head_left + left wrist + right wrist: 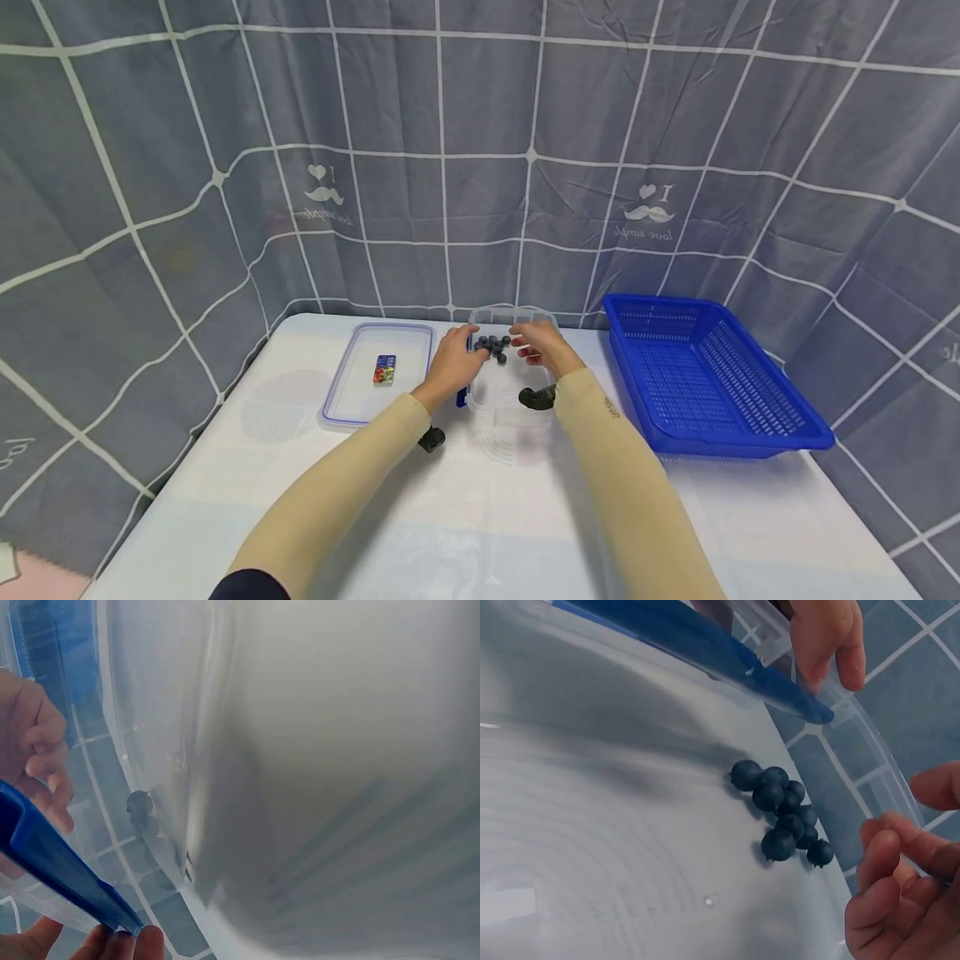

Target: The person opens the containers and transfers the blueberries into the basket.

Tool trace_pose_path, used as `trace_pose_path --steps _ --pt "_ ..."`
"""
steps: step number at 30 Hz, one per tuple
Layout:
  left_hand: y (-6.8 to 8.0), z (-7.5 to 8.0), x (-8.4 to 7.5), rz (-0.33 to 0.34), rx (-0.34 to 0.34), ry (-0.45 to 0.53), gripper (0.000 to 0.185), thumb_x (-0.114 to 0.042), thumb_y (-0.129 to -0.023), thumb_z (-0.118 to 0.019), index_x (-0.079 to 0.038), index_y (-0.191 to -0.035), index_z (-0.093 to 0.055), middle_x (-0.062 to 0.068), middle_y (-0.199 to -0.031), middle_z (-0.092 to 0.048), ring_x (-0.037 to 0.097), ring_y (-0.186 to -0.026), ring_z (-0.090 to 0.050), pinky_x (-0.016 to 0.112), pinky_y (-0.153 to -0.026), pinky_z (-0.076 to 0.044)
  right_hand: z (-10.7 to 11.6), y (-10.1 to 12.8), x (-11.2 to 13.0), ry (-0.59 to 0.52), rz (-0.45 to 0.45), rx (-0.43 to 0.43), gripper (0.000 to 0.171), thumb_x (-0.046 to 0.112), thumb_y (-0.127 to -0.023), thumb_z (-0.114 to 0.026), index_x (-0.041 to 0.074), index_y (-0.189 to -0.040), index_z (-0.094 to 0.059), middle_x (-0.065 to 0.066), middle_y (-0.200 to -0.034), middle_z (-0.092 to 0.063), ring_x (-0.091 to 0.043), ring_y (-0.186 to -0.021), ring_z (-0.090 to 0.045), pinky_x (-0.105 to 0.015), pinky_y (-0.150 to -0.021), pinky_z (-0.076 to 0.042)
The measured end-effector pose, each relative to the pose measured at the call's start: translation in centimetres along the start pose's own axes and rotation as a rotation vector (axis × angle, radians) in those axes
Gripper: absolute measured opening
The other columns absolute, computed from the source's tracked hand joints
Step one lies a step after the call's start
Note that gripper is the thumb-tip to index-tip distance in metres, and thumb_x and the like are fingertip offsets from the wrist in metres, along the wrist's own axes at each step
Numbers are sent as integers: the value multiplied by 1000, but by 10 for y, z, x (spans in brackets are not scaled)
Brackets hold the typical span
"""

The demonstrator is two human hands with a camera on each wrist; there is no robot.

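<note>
A clear plastic container (501,385) is sitting on the white table (480,517), its long axis running away from the person toward the grey checked curtain (480,125), its open top facing up. Both hands are meeting at its far end: the left hand (453,360) is gripping the left rim, fingers curled round the blue latch (705,645), while the right hand (542,346) is hovering over the right rim with fingers loosely bent and apparently holding nothing, though the head view is too small to be sure. Lying between the two hands, on the container floor near the far wall, is one cluster of blueberries (781,811); the right wrist view is showing about nine, bunched together and touching one another, just beside the right fingertips (881,859) but apart from them. One flat lid (378,373) with a small label is lying left of the container, and one blue mesh basket (712,375) is standing to its right.
</note>
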State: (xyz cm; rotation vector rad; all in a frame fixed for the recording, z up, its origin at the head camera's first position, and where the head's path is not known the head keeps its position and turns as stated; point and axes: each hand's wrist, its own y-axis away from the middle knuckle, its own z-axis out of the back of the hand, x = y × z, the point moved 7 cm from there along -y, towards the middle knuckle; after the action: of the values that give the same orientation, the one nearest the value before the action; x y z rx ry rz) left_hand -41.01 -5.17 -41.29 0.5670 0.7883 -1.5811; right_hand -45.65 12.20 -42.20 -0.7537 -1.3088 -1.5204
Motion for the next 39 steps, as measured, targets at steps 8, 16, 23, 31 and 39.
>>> trace_pose_path --steps 8,16,23,31,39 --pt "4 -4 -2 51 -9 -7 58 -34 -96 -60 -16 -150 -46 12 -148 -46 32 -136 -46 50 -107 -42 4 -10 0 25 10 4 43 24 -95 -63 6 -133 -57 -18 -130 -62 -13 -66 -56 -25 -61 -44" --pt "4 -7 -2 46 -31 -61 61 -35 -98 -59 -16 -153 -41 11 -150 -45 31 -139 -43 50 -107 -43 2 -14 -3 66 26 4 38 23 -96 -64 6 -130 -61 -12 -116 -63 -18 -75 -57 -30 -72 -46" --pt "2 -7 -3 36 -38 -81 63 -33 -98 -58 -12 -154 -39 13 -150 -46 32 -140 -43 49 -110 -41 -3 -20 -9 84 10 8 37 23 -95 -66 9 -129 -65 -8 -114 -62 -19 -79 -54 -33 -76 -46" --pt "5 -6 -2 41 -31 -75 61 -28 -98 -57 -13 -155 -39 13 -149 -47 31 -140 -42 48 -111 -40 -4 -31 -27 95 -126 -38 33 22 -92 -71 14 -125 -69 -2 -104 -62 -13 -68 -47 -26 -62 -41" --pt "7 -5 1 43 -23 -63 60 -27 -100 -56 -16 -156 -37 12 -151 -45 31 -140 -43 50 -108 -43 -10 -34 -32 149 -113 -13 36 18 -92 -72 17 -128 -70 1 -80 -52 -11 -53 -39 -26 -52 -35"
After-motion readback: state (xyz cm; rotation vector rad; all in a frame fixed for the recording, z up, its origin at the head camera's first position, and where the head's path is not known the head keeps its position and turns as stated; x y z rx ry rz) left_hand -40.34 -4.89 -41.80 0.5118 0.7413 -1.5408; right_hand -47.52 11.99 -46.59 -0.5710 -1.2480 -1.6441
